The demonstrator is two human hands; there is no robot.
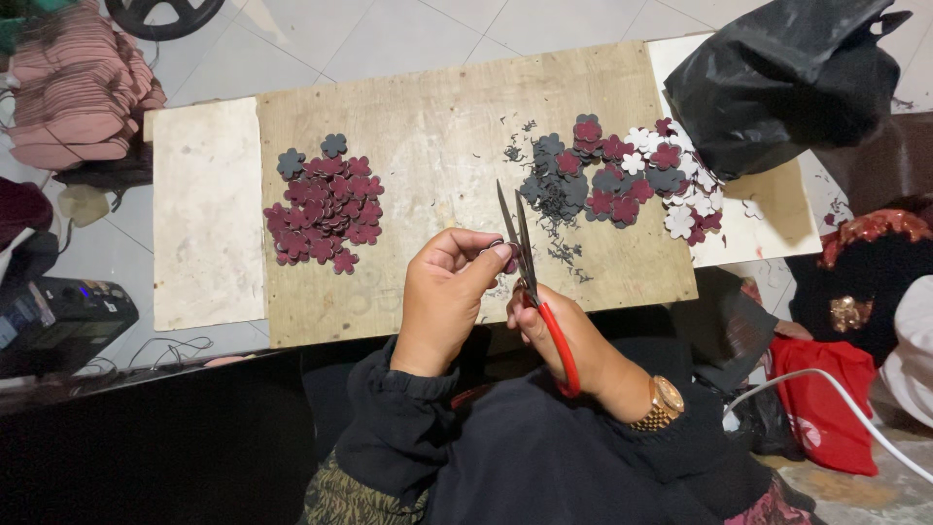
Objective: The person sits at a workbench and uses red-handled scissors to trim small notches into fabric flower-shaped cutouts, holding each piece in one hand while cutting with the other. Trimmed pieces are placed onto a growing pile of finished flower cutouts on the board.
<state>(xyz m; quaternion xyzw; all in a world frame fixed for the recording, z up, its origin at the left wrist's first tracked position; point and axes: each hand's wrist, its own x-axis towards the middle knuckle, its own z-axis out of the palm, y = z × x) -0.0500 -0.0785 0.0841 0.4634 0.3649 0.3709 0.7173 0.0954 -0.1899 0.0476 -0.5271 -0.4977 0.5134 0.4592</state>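
A: What's held by the right hand [554, 335]?

B: Scissors [530, 282] w/ red handles. Fingers are closed thru the handle loops, blades pointed away from the body, slightly parted, over the plywood board [428, 107].

A: And the left hand [442, 297]?

B: Closed in a pinch. A small dark piece [509, 262] is gripped betw. thumb and fingertips, right against the blades. Shape can't be made out, mostly hidden by the fingers.

A: Where's the rest of the material?

B: Two heaps are seen on the board. On the left, a pile of maroon flower cutouts [326, 209], w/ a couple of grey ones at its top edge. On the right, a mixed pile [622, 180] of maroon, grey and white flowers, spilling onto a pale board beside it. Dark trimmings [564, 255] are scattered betw. that pile and the scissors.

A: Anything else nearby?

B: A black plastic bag [787, 78] at top right, a stack of pink sheets [78, 87] at top left, a gold watch [666, 401] on the right wrist.
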